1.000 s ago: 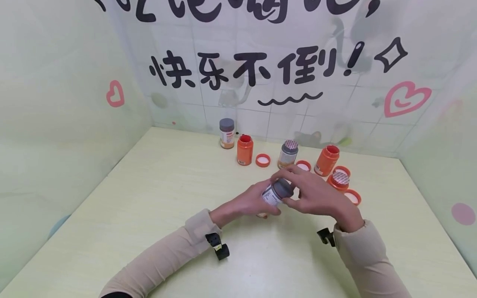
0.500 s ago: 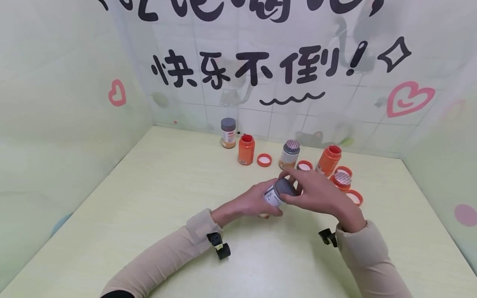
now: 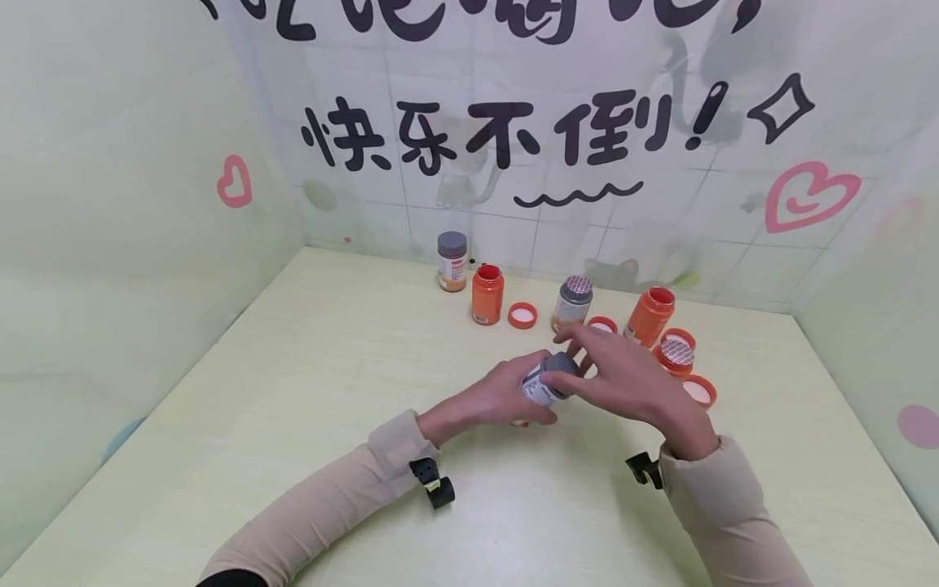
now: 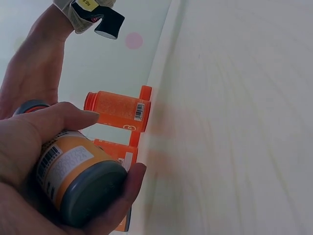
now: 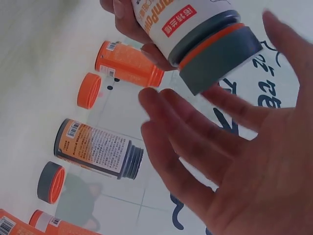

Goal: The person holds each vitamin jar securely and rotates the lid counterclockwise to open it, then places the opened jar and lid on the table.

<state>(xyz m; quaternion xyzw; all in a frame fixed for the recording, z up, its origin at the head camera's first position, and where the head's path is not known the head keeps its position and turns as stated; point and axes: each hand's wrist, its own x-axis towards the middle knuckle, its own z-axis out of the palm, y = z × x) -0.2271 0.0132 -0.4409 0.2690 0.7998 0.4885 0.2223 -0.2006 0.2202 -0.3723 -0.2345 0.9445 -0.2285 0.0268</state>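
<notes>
My left hand (image 3: 506, 397) grips a pill bottle (image 3: 539, 388) tilted toward the right, above the table; its fingers wrap the labelled body, and its grey base (image 4: 95, 191) shows in the left wrist view. A grey screw cap (image 5: 220, 59) sits on the bottle's mouth, with an orange band showing between cap and grey neck. Around that cap hovers my right hand (image 3: 627, 379), fingers spread and loosely bent. In the right wrist view the fingertips (image 5: 149, 98) stand apart from the cap, while the thumb lies beyond it.
Along the back of the table stand a grey-capped bottle (image 3: 452, 262), an uncapped orange bottle (image 3: 487, 297), a foil-sealed grey bottle (image 3: 570, 306) and another uncapped orange bottle (image 3: 650, 318). A foil-sealed orange bottle (image 3: 675, 357) is at right. Loose caps, such as an orange cap (image 3: 522, 315), lie among them.
My right hand's fingers have gone from touching the cap to being spread away from it. The left hand keeps its hold on the bottle; the head view shifts slightly.
</notes>
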